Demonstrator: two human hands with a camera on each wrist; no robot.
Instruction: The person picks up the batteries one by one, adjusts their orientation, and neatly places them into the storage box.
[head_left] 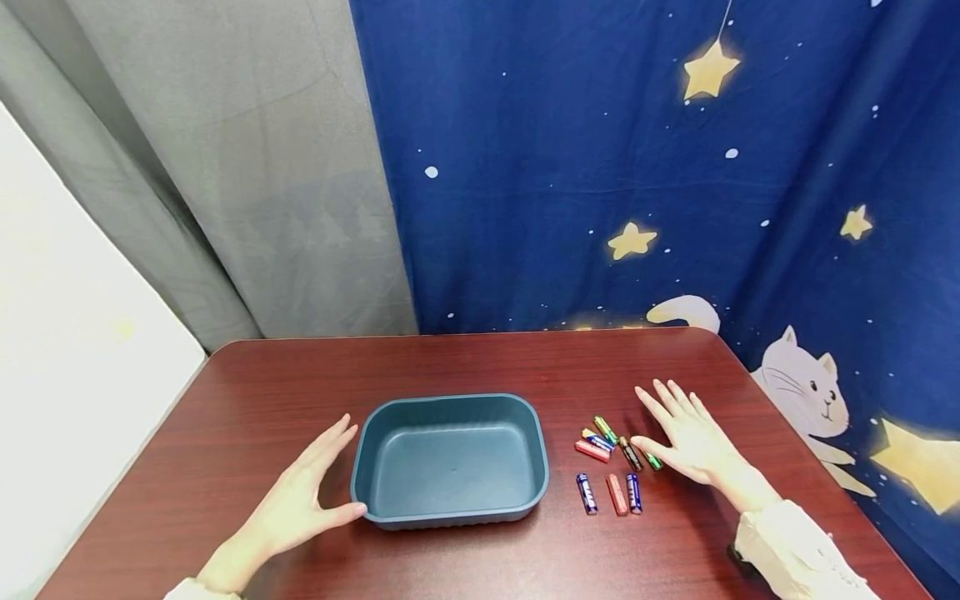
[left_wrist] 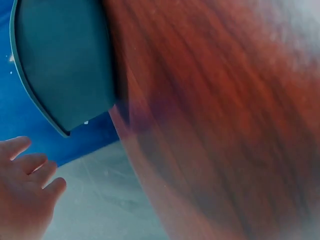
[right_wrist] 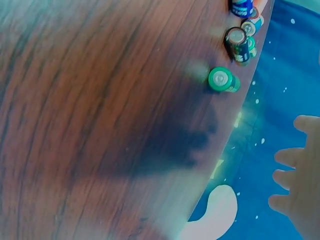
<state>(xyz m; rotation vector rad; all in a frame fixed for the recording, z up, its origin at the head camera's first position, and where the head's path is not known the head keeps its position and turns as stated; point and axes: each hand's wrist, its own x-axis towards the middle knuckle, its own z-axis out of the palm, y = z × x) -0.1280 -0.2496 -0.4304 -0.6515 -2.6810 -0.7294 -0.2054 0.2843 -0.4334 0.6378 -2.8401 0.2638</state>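
Observation:
A blue-green rectangular basin (head_left: 453,467) stands on the table with nothing in it. My left hand (head_left: 303,492) is at the basin's left side, fingers extended, the thumb tip right at its near left corner. Right of the basin lie several small batteries in red, blue, green and black, among them a blue battery (head_left: 587,493) and a red battery (head_left: 617,494). My right hand (head_left: 693,437) hovers with spread fingers just right of them, its thumb overlapping a green battery (right_wrist: 222,79). Neither hand holds anything.
The dark red wooden table (head_left: 315,367) has rounded far corners. Behind it hang a grey curtain (head_left: 255,167) and a blue curtain (head_left: 525,167) with stars and a cat printed on it. A white surface (head_left: 67,358) borders the table on the left.

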